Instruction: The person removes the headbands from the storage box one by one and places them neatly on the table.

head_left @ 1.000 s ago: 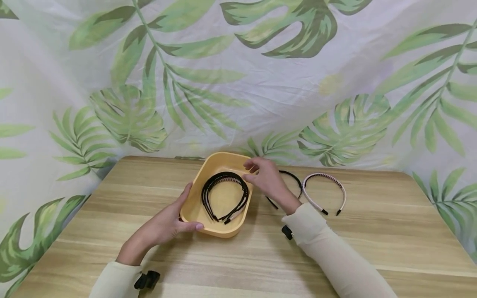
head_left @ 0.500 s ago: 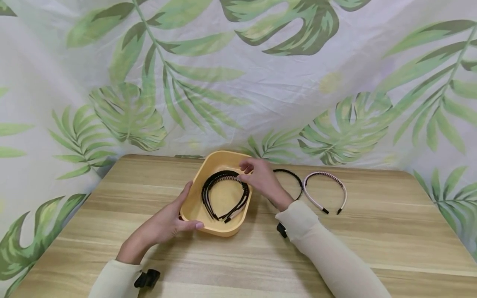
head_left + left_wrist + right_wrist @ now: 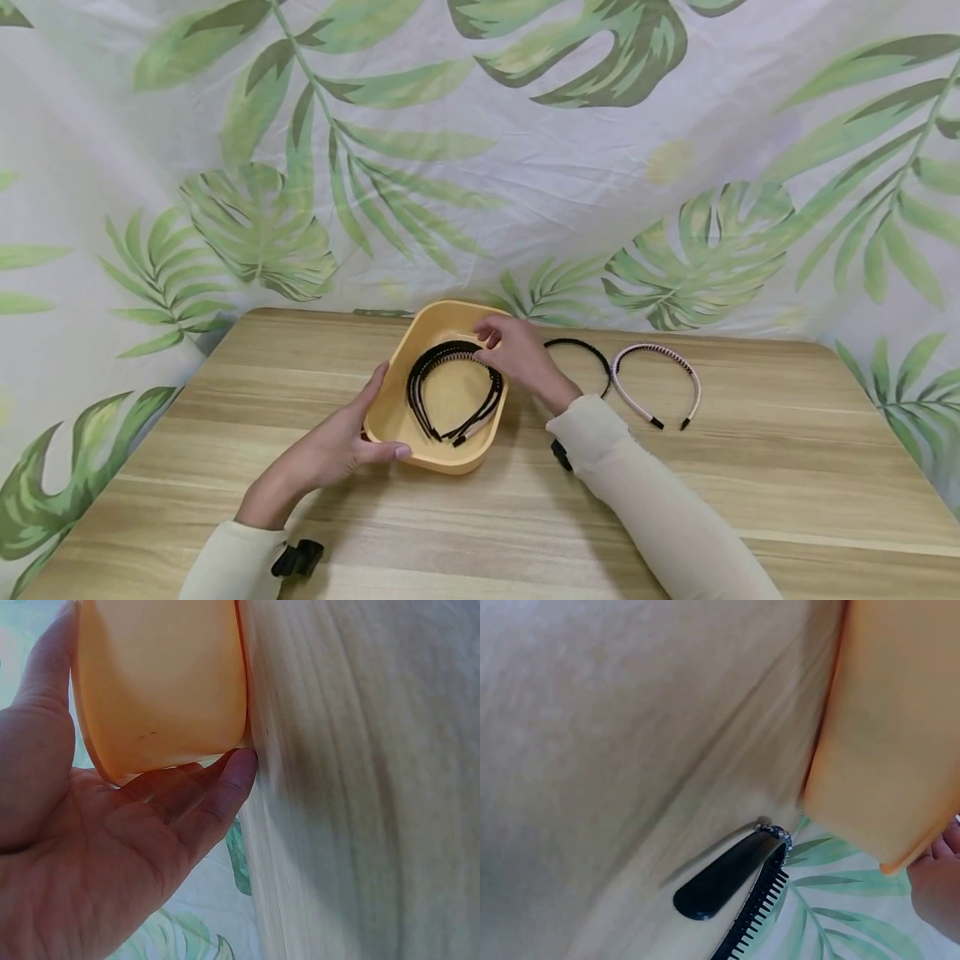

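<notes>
A yellow plastic basket [image 3: 450, 467] stands on the table, tipped slightly toward me. My left hand [image 3: 337, 446] grips its left side, thumb over the near rim and fingers along the outer wall [image 3: 161, 690]. Several hair headbands [image 3: 415, 387], mostly black with one pinkish, lie bunched inside. My right hand [image 3: 519, 354] reaches over the basket's right rim, fingers bent, thumb tip at the top right of the bunch. Whether it pinches a headband is hidden. In the right wrist view only part of this right hand [image 3: 939, 881] shows, beside the basket's rim.
Right of the basket a black toothed headband [image 3: 597, 357] lies on the wooden table [image 3: 787, 467], partly behind my right hand and forearm. A pale pink headband [image 3: 633, 407] lies beside it. A leaf-print cloth [image 3: 420, 167] hangs behind the table's far edge.
My right hand has moved left, farther over the basket, its thumb now over the headbands. More of the black headband on the table shows at its top. My left hand keeps its grip.
</notes>
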{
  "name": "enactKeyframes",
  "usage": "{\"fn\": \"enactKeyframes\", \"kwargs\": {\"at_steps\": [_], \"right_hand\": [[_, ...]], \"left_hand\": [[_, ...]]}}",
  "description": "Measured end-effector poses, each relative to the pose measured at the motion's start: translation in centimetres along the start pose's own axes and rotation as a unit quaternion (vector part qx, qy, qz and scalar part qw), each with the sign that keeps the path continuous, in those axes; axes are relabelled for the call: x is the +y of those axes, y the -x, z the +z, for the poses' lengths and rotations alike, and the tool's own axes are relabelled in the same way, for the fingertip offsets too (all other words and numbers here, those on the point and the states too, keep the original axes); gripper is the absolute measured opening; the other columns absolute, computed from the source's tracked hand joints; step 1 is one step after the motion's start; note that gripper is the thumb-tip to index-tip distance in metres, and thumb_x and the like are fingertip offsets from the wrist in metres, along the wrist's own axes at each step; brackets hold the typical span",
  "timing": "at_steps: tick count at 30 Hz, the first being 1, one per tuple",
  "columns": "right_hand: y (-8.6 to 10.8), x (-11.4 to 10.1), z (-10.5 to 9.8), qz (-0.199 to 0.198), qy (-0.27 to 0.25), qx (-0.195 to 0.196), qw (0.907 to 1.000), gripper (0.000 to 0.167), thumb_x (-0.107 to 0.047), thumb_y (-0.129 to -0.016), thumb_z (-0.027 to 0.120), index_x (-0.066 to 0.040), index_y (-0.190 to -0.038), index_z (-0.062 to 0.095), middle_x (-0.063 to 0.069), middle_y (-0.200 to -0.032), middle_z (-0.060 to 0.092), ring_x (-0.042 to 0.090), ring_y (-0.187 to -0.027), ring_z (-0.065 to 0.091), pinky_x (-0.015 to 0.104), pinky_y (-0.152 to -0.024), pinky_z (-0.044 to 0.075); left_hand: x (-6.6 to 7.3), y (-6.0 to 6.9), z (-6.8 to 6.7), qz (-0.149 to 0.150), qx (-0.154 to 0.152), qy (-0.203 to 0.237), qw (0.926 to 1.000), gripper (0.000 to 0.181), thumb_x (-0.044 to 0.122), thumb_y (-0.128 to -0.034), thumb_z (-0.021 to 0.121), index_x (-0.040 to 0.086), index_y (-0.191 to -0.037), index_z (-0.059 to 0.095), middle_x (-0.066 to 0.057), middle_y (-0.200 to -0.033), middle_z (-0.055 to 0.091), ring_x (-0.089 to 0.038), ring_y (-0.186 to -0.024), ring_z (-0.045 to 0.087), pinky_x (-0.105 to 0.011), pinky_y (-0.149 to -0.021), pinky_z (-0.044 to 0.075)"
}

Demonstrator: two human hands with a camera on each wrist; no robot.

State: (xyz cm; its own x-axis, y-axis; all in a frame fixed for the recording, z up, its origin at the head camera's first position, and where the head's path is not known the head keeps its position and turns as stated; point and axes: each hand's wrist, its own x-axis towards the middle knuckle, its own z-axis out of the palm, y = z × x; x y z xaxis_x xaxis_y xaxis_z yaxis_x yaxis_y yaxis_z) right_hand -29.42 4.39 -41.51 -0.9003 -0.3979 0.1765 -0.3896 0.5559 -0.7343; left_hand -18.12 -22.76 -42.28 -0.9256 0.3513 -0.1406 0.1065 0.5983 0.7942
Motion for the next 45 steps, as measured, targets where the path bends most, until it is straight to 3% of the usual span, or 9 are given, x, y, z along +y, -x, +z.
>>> {"fn": "enactKeyframes", "kwargs": {"at_steps": [6,28,45], "right_hand": [[-0.4,0.2,0.4,-0.009,0.032,-0.002,0.9995,0.034,-0.005,-0.089,0.080,0.002,-0.121,0.072,0.014,-0.104,0.073,0.023,-0.088,0.065,0.031,-0.078,0.053],[-0.6,-0.1,1.3,-0.007,0.109,-0.006,0.9940,0.027,-0.003,-0.089,0.078,0.000,-0.116,0.074,0.012,-0.106,0.073,0.026,-0.099,0.065,0.040,-0.089,0.054],[-0.5,-0.5,1.3,0.016,0.097,-0.003,0.9952,0.030,0.000,-0.092,0.074,-0.001,-0.122,0.073,0.012,-0.110,0.072,0.028,-0.103,0.065,0.041,-0.088,0.054]], "left_hand": [[-0.1,0.0,0.0,0.000,0.000,0.004,1.0000,0.130,0.039,-0.0868,0.085,0.012,-0.168,-0.014,-0.035,-0.169,0.018,-0.034,-0.131,0.059,-0.057,-0.117,0.036],[-0.1,0.0,0.0,-0.001,0.000,0.003,1.0000,0.130,0.040,-0.0871,0.084,0.013,-0.168,-0.014,-0.034,-0.169,0.019,-0.032,-0.130,0.060,-0.055,-0.115,0.039],[-0.2,0.0,0.0,0.002,0.000,0.004,1.0000,0.130,0.040,-0.0868,0.085,0.013,-0.168,-0.014,-0.034,-0.168,0.023,-0.030,-0.127,0.062,-0.054,-0.113,0.040]]}}
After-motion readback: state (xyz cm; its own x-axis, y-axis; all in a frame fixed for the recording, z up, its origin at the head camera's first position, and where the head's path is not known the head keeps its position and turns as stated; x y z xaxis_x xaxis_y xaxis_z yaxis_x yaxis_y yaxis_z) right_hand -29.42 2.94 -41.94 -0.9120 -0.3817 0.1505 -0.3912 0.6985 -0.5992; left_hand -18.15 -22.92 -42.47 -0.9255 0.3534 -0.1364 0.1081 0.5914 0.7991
